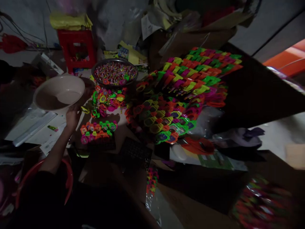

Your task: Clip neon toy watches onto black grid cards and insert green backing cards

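Note:
My left hand (72,116) reaches up from the lower left and grips the near rim of an empty beige bowl (58,92), holding it tilted above the table. Just right of that hand lies a small row of bright toy watches (98,128), with another loose pile (107,98) behind it. Further back, a dark metal bowl (115,73) is full of small colourful pieces. My right hand is not in view. The scene is dim and partly blurred.
A large sloping stack of neon toy watches (181,92) fills the table's middle and right. A red stool (76,47) with a yellow bag stands at the back left. White sheets (35,127) lie at left, and a clear bag of toys (262,200) at lower right.

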`<act>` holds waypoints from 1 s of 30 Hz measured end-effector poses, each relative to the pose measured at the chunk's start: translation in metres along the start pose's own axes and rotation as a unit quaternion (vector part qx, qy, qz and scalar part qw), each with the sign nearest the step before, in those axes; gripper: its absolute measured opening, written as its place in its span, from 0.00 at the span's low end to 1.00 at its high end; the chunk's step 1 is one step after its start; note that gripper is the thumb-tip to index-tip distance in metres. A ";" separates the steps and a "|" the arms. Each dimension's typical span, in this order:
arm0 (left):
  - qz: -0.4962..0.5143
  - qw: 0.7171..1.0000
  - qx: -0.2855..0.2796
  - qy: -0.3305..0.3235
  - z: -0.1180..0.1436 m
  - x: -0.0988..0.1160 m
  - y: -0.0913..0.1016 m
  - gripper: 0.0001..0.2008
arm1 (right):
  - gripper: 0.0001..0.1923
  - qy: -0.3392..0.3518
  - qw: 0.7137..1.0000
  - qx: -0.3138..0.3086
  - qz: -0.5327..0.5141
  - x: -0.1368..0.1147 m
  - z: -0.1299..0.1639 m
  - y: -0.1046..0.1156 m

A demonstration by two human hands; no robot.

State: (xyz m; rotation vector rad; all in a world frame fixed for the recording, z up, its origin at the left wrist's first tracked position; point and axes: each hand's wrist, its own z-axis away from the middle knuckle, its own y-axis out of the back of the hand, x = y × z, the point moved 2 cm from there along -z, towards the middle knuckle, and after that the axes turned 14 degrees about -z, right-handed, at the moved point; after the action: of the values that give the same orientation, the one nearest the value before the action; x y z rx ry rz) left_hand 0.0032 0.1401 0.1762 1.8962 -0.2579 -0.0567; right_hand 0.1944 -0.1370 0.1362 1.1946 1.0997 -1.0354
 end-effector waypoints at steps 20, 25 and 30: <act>0.208 0.939 -0.198 -0.190 0.195 0.089 0.036 0.27 | 0.12 -0.013 0.988 0.117 -0.097 0.047 -0.049 0.036; -0.008 0.946 -0.151 -0.288 0.233 0.092 -0.026 0.27 | 0.09 -0.045 0.987 0.151 -0.038 0.081 -0.096 0.054; -0.088 0.931 -0.178 -0.305 0.255 0.092 -0.044 0.29 | 0.12 -0.044 0.990 0.131 -0.007 0.097 -0.107 0.047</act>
State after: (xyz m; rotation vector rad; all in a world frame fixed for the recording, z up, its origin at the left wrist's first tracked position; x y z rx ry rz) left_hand 0.0570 -0.1018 0.0573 1.4887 -0.4620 -0.7739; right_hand 0.2482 -0.0285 0.0437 1.3366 0.9248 -1.2607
